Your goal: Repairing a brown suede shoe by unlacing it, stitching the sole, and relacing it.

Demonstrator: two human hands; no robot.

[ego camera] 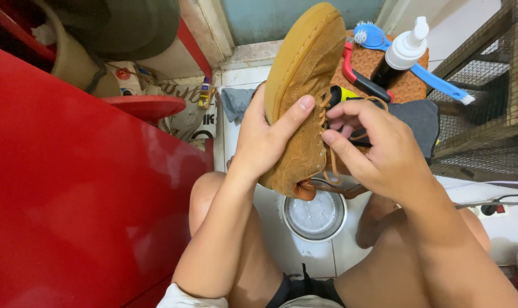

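Observation:
A tan suede shoe (304, 91) with a light rubber sole is held on its side above my knees. My left hand (264, 140) grips it around the sole and side, thumb pressed near the eyelets. My right hand (379, 148) pinches the tan shoelace (331, 165) at the eyelets, fingers closed on it. A loop of lace hangs below the shoe.
A metal bowl (315, 217) with soapy water sits on the white tiled floor between my legs. Behind the shoe lie a second shoe sole-up (410, 85), a blue brush (436, 80), a white-capped pump bottle (404, 51) and a dark cloth (421, 122). A red cabinet (76, 188) stands left, a wire cage (493, 97) right.

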